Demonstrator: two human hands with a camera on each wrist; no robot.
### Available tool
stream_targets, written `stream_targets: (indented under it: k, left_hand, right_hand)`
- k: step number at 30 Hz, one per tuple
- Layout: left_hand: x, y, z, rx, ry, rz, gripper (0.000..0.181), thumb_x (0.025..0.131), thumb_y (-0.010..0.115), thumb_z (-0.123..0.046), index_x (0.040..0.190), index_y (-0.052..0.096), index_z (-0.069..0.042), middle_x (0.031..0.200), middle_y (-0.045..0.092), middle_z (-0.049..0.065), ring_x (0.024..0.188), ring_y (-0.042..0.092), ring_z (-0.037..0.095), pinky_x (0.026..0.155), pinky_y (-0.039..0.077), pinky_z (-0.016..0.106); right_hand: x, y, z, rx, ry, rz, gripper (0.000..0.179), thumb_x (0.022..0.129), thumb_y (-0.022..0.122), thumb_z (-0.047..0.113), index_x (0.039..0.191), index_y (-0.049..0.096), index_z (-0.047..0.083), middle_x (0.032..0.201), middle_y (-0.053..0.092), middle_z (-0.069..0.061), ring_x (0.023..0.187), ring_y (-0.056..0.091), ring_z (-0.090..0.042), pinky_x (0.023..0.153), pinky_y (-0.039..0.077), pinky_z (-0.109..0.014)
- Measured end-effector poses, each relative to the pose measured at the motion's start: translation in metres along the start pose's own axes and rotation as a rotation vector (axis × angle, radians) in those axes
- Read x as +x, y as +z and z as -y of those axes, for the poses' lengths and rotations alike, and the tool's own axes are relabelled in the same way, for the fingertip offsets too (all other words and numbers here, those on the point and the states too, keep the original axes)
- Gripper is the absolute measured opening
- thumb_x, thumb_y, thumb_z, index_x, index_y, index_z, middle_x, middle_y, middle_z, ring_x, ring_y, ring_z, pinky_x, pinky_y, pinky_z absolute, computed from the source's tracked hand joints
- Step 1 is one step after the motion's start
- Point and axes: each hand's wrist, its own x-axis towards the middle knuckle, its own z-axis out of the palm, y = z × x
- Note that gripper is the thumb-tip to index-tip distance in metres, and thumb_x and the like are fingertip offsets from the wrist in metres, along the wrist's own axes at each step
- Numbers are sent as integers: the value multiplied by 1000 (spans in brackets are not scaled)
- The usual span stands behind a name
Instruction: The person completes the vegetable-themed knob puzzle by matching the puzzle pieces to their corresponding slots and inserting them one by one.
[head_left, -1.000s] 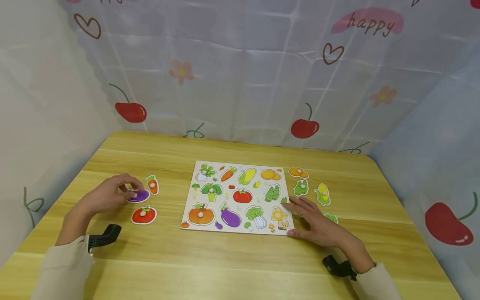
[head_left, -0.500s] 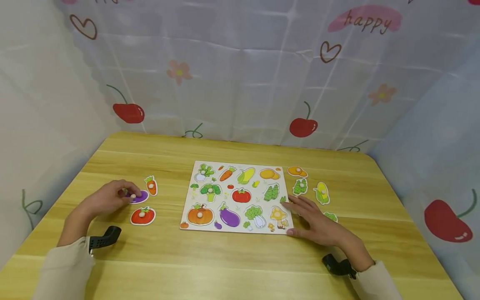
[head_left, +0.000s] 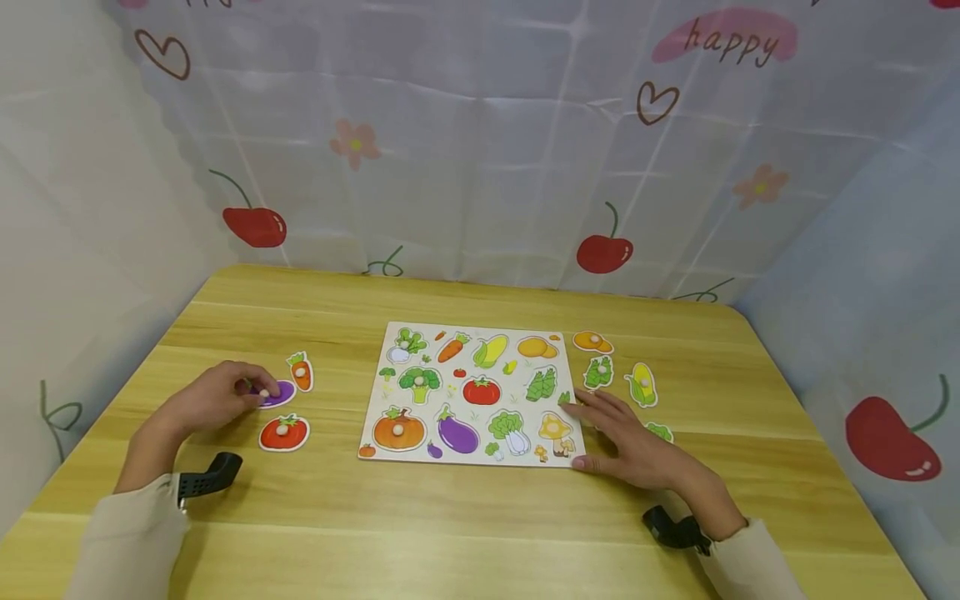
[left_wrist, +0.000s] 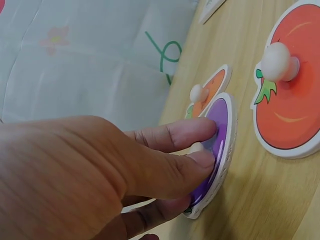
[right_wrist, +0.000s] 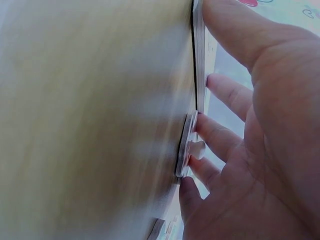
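Left hand (head_left: pixel 213 400) pinches the eggplant piece (left_wrist: pixel 221 111), best by its knob (left_wrist: pixel 196 147); right hand (head_left: pixel 633 446), spread, touches the puzzle board (head_left: pixel 482 460)

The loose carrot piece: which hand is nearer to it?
Left. The left hand holds the eggplant piece beside the carrot piece; the right hand is across the puzzle board, at its right edge.

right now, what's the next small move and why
Probably lift the eggplant piece straight up: the left hand holds it around its knob, and the eggplant spot on the board shows no knob, so it looks unfilled.
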Motion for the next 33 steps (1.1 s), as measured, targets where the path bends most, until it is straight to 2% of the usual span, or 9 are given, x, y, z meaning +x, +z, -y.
stream_targets:
  k: [8,14,24,29,33]
  left_hand:
    - [-1,-4,-3,-2,6,-4,20,88,59,7,97,73,-5,95,67,7,84,53,17,69,45,23]
    - [3,-2,-16,-13,39,-3,20,87,59,9,95,72,-5,93,67,5,82,53,16,69,46,24]
    - [7,3,-49,-14,117,7,13,91,64,3,95,70,-7,89,63,2,81,53,15,69,48,24]
    - [9,7,-73,-34,166,18,14,91,66,3,97,70,-9,93,64,2,82,54,16,70,50,24]
    - [18,13,-92,-39,209,37,14,91,67,3,97,70,-9,94,65,1,83,55,15,72,50,25]
  right_hand:
    - [0,0,0,-6,6,3,73,90,71,47,152,43,18,163,28,-17,149,17,-46,110,27,-71]
    - [1,1,-2,-7,6,5,73,91,70,47,152,43,18,163,28,-17,150,16,-45,111,27,-70]
    - [0,0,-2,12,10,10,74,91,70,46,153,41,18,164,26,-16,150,14,-46,111,25,-71]
    - [1,0,-2,40,9,15,75,91,72,44,153,41,16,163,24,-18,150,13,-47,111,23,-73]
    - [0,1,-1,51,14,19,75,91,72,43,153,41,14,163,24,-19,150,12,-47,111,22,-73]
